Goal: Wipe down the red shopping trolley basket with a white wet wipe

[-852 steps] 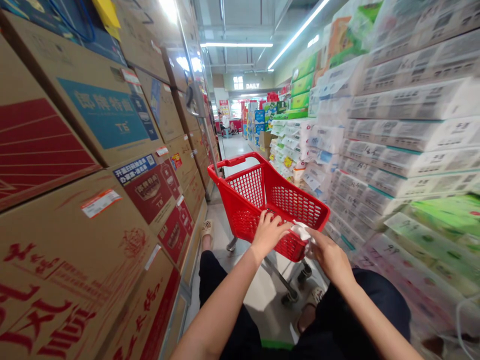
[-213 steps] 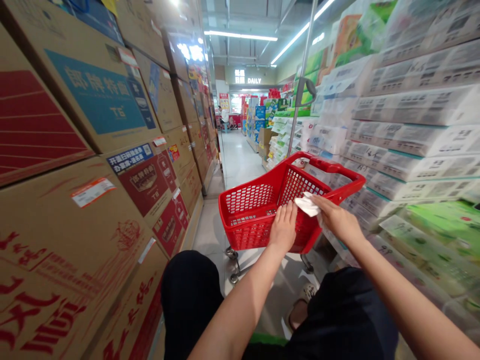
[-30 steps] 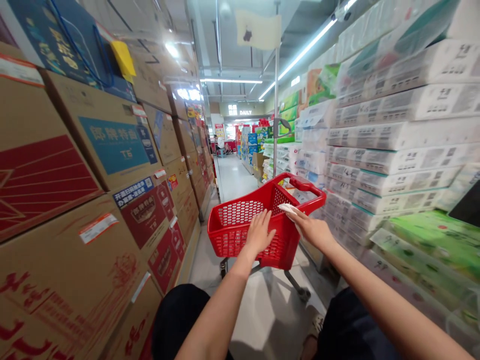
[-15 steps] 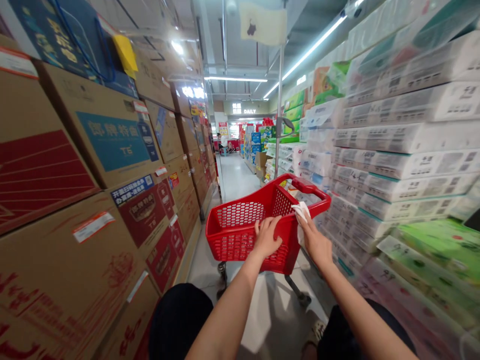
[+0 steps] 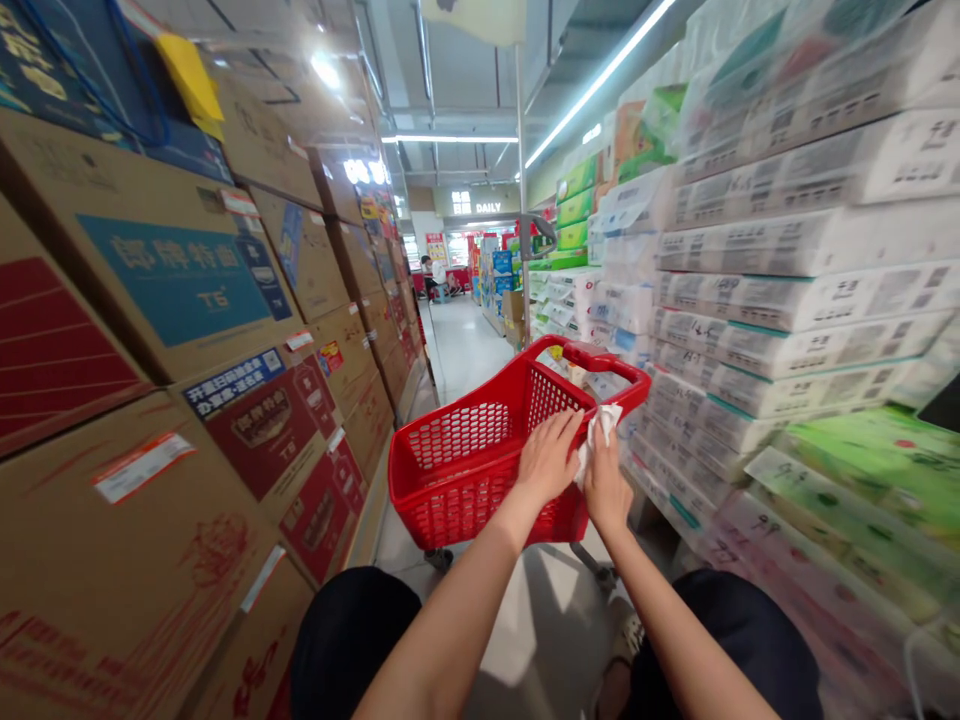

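Note:
In the head view, a red plastic shopping cart (image 5: 480,500) with perforated basket walls stands in front of me. My right hand (image 5: 606,488) presses a crumpled white tissue (image 5: 604,425) against the cart's upper rim, just below the red handle (image 5: 600,355). Beside it, my left hand (image 5: 551,455) lies with fingers stretched out on the near side and rim of the cart, close to the tissue. Part of the rim is hidden beneath both hands. The basket's visible inside holds nothing I can see.
Stacked cardboard boxes (image 5: 247,420) wall the left side. Packs of wrapped paper (image 5: 757,310) are piled on the right, with green packs (image 5: 877,460) lower down. A metal pole (image 5: 523,180) rises beyond the cart. Farther down the aisle, a person (image 5: 435,275) sits.
My left hand has slid right along the rim, nearer the tissue. My right hand with the tissue is more upright and slightly left. The view has shifted, so the cart appears a little farther left.

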`<state>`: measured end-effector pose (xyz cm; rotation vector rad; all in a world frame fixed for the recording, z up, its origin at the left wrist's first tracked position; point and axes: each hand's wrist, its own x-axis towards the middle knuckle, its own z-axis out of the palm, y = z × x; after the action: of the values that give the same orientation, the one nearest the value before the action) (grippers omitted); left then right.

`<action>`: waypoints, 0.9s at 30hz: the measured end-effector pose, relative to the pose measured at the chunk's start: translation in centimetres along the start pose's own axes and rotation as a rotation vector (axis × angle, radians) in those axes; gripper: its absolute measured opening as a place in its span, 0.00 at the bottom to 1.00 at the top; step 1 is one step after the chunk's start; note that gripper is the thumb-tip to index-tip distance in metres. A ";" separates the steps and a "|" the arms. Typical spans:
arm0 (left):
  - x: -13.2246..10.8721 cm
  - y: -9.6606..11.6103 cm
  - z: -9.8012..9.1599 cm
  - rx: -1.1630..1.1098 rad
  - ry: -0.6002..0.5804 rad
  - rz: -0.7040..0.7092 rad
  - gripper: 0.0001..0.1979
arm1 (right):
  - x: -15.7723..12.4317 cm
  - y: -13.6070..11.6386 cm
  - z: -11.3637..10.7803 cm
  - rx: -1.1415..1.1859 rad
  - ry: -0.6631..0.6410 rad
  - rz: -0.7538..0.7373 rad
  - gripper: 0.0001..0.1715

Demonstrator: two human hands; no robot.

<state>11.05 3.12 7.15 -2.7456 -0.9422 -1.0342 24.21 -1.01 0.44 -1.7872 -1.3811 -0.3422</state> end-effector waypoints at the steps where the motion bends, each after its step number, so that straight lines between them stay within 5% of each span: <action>1: 0.4 0.2 0.3 -0.021 -0.006 0.036 0.36 | 0.0 -0.2 0.2 0.012 0.006 0.002 0.48; 8: 0.7 0.6 1.7 -0.095 -0.002 0.036 0.42 | 4.2 0.0 -0.5 -0.016 0.107 0.153 0.47; 16: 0.6 1.1 0.9 -0.129 -0.007 0.025 0.41 | -0.8 -0.9 0.7 0.093 -0.069 0.212 0.50; 23: 0.5 1.4 0.9 -0.120 -0.024 0.019 0.42 | 3.2 -0.1 -0.8 0.017 0.052 0.184 0.47; 27: 0.5 1.7 0.9 -0.113 -0.016 0.012 0.40 | 1.4 -0.1 -0.1 0.066 0.021 0.205 0.47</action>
<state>12.80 2.24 7.02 -2.8508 -0.8945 -1.0982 24.67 -0.21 1.45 -1.8457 -1.1691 -0.2027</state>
